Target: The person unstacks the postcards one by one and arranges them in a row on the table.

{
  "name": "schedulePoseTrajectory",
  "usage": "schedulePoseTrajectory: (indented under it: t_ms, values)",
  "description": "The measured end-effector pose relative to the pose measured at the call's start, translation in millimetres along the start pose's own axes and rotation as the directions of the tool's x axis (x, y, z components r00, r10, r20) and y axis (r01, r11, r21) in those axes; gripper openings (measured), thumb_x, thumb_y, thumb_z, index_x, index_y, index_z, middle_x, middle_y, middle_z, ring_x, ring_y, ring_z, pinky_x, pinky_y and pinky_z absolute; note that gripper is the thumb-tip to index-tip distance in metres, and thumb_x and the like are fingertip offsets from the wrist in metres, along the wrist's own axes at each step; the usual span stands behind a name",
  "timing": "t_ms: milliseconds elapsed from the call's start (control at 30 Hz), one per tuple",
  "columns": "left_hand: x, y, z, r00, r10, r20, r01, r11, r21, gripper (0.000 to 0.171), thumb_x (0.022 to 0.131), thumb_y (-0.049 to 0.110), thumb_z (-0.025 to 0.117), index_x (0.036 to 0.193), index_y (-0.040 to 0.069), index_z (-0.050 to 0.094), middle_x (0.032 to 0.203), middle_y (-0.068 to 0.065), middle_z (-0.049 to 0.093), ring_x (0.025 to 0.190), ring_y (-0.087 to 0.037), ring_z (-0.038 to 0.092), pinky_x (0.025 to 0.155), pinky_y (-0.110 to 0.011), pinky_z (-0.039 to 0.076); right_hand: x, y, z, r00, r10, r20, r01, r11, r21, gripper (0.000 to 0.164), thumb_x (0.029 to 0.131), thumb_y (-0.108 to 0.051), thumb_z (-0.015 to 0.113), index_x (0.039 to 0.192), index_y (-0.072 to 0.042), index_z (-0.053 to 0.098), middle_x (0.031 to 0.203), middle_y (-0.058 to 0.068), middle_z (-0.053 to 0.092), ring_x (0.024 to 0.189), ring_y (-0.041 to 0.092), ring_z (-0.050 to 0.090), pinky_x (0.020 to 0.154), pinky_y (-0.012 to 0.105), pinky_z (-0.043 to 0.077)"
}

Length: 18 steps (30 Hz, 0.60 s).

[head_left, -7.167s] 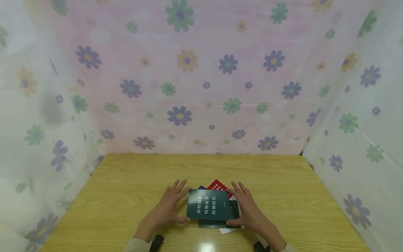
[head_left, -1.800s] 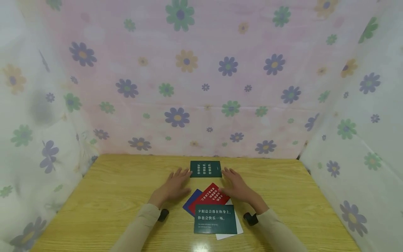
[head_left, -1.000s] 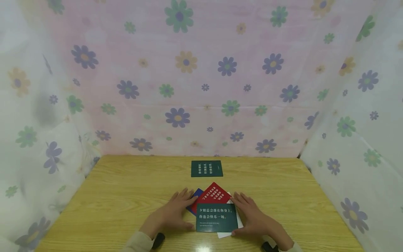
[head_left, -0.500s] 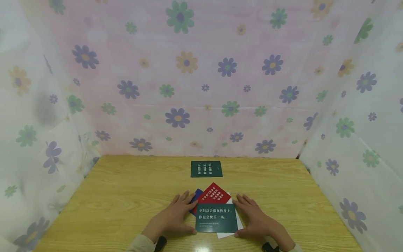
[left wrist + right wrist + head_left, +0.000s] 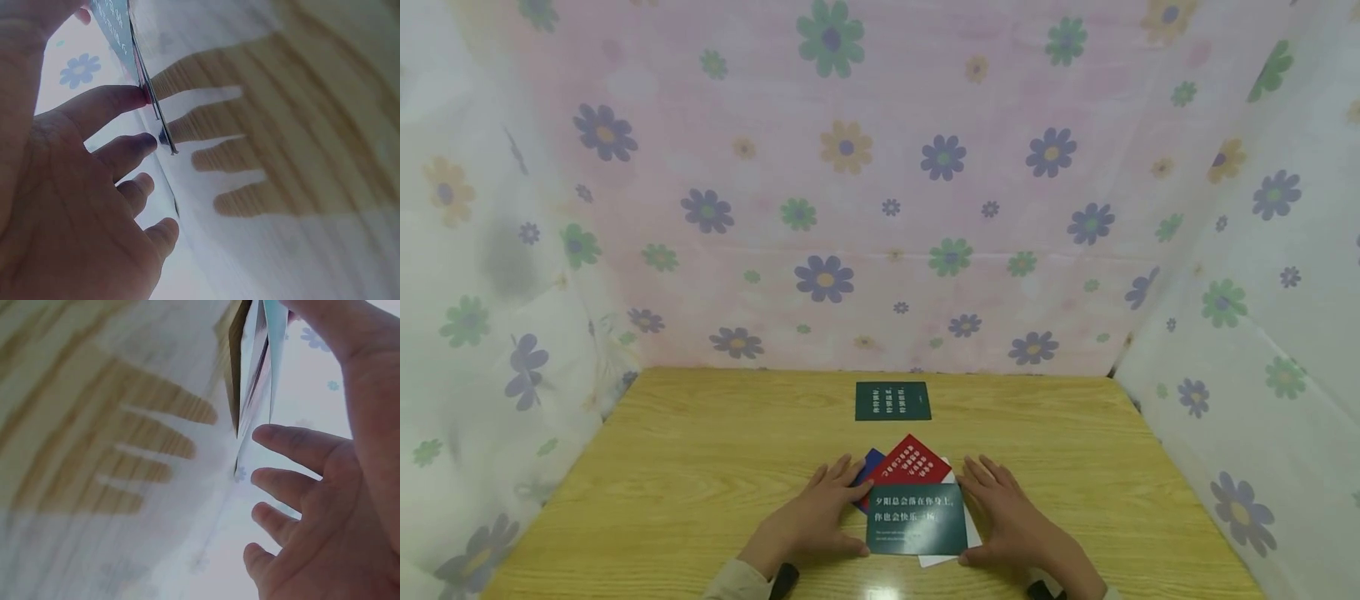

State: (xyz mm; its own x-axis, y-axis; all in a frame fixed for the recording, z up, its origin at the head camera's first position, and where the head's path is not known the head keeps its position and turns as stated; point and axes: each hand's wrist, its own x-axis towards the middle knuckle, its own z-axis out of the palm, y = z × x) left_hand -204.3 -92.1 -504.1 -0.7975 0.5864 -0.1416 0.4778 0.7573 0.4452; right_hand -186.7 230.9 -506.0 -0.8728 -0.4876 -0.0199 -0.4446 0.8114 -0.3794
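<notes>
A dark green card [image 5: 917,518] printed with white writing lies on top of a fanned stack, near the table's front. My left hand [image 5: 812,512] has its thumb at the card's near left corner and its index finger at the far left corner. On the opposite short side, my right hand [image 5: 1011,517] holds in the same way, thumb and index finger at the corners. Under the green card stick out a red card [image 5: 913,462], a blue card [image 5: 870,462] and a white card [image 5: 940,560]. Their lower parts are hidden.
A second green card [image 5: 892,402] lies flat by the table's far edge. Floral curtains [image 5: 880,208] enclose the wooden table [image 5: 700,433] at the back and both sides. The glossy top mirrors the fingers in both wrist views.
The second green card went from between my hands to the table's far side. My hands then came back to the stack's green card, whose glare has just shifted.
</notes>
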Motion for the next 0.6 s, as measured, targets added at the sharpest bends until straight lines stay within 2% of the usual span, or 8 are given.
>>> schedulePoseTrajectory:
  t_ms: [200, 600]
  values:
    - [0.4, 0.8, 0.5, 1.000, -0.020, 0.006, 0.020, 1.000, -0.017, 0.089, 0.067, 0.062, 0.070, 0.142, 0.024, 0.041, 0.154, -0.003, 0.022, 0.143, -0.028, 0.007, 0.114, -0.053, 0.009, -2.6, -0.1, -1.3, 0.995, -0.071, -0.066, 0.068, 0.997, -0.043, 0.111, 0.052, -0.065, 0.079, 0.141, -0.012, 0.042, 0.150, 0.012, 0.031, 0.139, 0.035, 0.018, 0.110, 0.058, 0.016]
    - [-1.4, -1.9, -2.5, 1.000, -0.001, 0.016, 0.001, 0.999, -0.047, 0.090, 0.067, 0.061, 0.072, 0.143, 0.024, 0.039, 0.155, -0.002, 0.019, 0.143, -0.029, 0.005, 0.114, -0.052, 0.010, -7.0, -2.2, -3.5, 0.996, -0.029, -0.082, 0.028, 1.000, -0.013, 0.107, 0.051, -0.075, 0.071, 0.140, -0.021, 0.044, 0.151, 0.007, 0.030, 0.140, 0.032, 0.018, 0.108, 0.060, 0.021]
